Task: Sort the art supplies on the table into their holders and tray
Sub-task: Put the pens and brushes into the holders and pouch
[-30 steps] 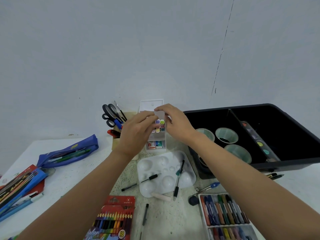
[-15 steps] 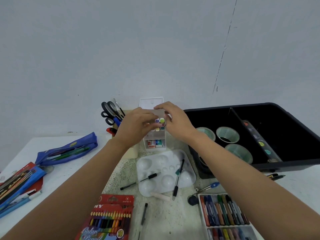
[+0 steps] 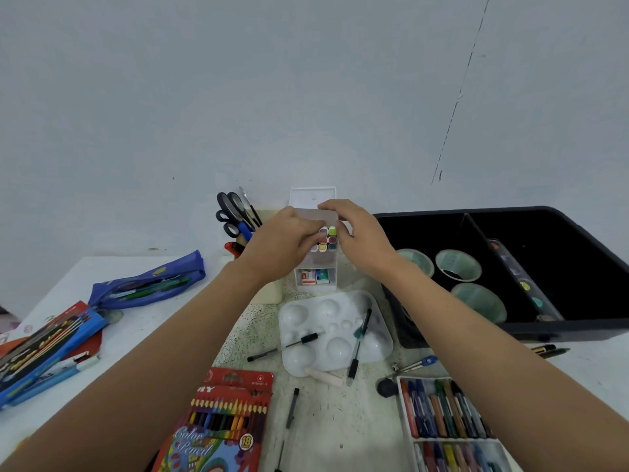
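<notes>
Pencil box (image 3: 218, 427) cut by bottom edge, crayon tray (image 3: 452, 440) cut at lower right, holder (image 3: 313, 195) partly behind left hand (image 3: 279, 247) and right hand (image 3: 364, 240), labels (image 3: 315, 277) unreadable.

Both forearms extend toward the far centre. Left hand (image 3: 284, 243) and right hand (image 3: 362, 240) face each other (almost meeting), fingers curled, pinching a clear cover (image 3: 311, 217).

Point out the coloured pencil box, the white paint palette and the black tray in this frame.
coloured pencil box (image 3: 219, 422), head view, middle of its front face.
white paint palette (image 3: 339, 347), head view, bare well near the middle.
black tray (image 3: 578, 330), head view, front outer wall.
</notes>
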`<action>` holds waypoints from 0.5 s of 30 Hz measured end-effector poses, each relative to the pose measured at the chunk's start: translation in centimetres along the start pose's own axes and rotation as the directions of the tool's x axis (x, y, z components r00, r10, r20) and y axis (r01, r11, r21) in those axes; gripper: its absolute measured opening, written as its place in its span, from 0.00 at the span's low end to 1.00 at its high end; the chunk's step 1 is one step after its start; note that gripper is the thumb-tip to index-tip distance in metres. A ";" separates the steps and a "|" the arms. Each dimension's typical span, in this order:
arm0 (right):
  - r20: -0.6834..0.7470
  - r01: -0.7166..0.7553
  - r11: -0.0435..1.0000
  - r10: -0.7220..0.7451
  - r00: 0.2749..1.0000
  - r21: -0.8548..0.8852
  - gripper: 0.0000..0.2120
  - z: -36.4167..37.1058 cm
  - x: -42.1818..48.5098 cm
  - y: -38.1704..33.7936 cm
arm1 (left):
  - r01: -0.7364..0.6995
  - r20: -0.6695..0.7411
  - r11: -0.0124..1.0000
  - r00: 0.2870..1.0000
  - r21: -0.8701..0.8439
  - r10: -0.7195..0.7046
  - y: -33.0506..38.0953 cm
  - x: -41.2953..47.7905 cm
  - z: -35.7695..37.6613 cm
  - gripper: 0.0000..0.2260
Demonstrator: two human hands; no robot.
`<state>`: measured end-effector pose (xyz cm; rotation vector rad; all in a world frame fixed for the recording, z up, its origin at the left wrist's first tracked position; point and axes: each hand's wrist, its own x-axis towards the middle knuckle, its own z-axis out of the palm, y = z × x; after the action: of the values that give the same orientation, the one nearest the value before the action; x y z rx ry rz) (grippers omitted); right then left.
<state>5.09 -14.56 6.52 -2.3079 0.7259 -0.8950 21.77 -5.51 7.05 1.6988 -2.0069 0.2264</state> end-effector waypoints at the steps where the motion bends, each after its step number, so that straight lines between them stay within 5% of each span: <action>1: 0.011 0.002 1.000 -0.003 1.000 0.019 0.23 -0.1 -0.3 -0.1 | -0.007 0.005 1.000 1.000 -0.016 0.007 0.3 -0.4 -0.2 0.11; 4: -0.012 0.029 0.999 -0.028 1.000 0.040 0.22 -0.3 -2.1 -0.6 | -0.019 -0.074 0.989 0.997 -0.143 0.009 1.4 -2.5 -1.0 0.14; 6: -0.148 0.030 0.999 -0.036 0.988 -0.041 0.18 -0.4 -4.2 -1.1 | 0.062 -0.125 0.965 0.987 -0.254 -0.097 1.8 -4.9 -1.7 0.12; 8: -0.233 0.039 0.989 -0.071 0.970 -0.140 0.11 -0.6 -6.8 -1.5 | 0.158 -0.043 0.959 0.984 -0.233 -0.173 1.4 -8.0 -1.7 0.09; 12: 0.172 0.069 0.927 -0.004 0.985 -0.368 0.09 -0.4 -11.3 -2.3 | 0.294 0.312 0.953 0.914 -0.074 -0.258 0.7 -13.9 0.0 0.05; 15: 0.461 0.118 0.834 0.175 0.870 -0.539 0.19 0.8 -13.3 -2.3 | 0.313 0.372 0.949 0.885 -0.033 -0.279 0.6 -15.8 2.0 0.09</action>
<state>-2.11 -4.06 1.86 -2.8488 0.8607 -0.0204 22.25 7.60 -2.03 2.0755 -1.9248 -0.3063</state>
